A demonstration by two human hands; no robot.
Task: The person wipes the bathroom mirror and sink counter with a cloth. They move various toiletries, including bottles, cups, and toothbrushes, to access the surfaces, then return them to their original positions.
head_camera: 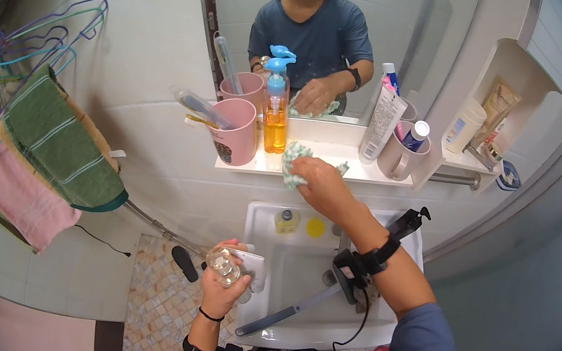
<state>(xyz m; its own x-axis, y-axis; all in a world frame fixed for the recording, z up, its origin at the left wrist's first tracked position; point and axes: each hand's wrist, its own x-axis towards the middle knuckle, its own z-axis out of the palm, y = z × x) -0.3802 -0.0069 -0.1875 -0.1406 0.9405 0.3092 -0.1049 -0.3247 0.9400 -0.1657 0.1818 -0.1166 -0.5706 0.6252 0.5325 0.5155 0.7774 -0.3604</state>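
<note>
My right hand [320,184] presses a green-and-white cloth [295,164] onto the white shelf [317,151] under the mirror. Left of the cloth stands a pump bottle of orange liquid [274,125], and beyond it a pink cup [235,133] with toothbrushes. To the right are a white squeeze tube [382,125] and a mug [403,158] holding more tubes. My left hand [221,281], beside the sink's left rim, holds a clear glass bottle [223,266] together with a white container [253,269], whose exact kind I cannot tell.
In the white sink [294,270] lies a long-handled grey tool [267,320]. A small yellowish bottle [286,222] and a black pump dispenser [405,224] stand along its back ledge. Towels [65,143] hang at left; a corner shelf [466,158] with toiletries is at right.
</note>
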